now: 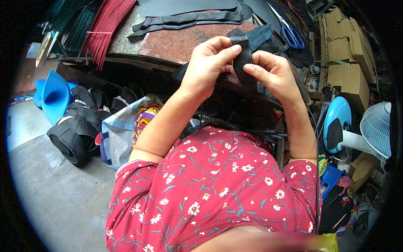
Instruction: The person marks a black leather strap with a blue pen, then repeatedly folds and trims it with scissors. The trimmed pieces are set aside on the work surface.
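Observation:
A black, grained leather-like strap is held upright between my two hands, above the near edge of the worktable. My left hand pinches its left edge between thumb and fingers. On the other side my right hand grips the right edge, thumb on the near face and fingers curled behind. The lower end of the strap fades into shadow. Just behind it lies a dark blue-black scrap piece. Several similar black straps are laid together farther back on the table.
A worn reddish board covers the table in front. Blue-handled scissors rest at the back right. Bundled red strips overhang the left edge. Cardboard boxes and a fan stand right. A bag and black padded pieces sit left.

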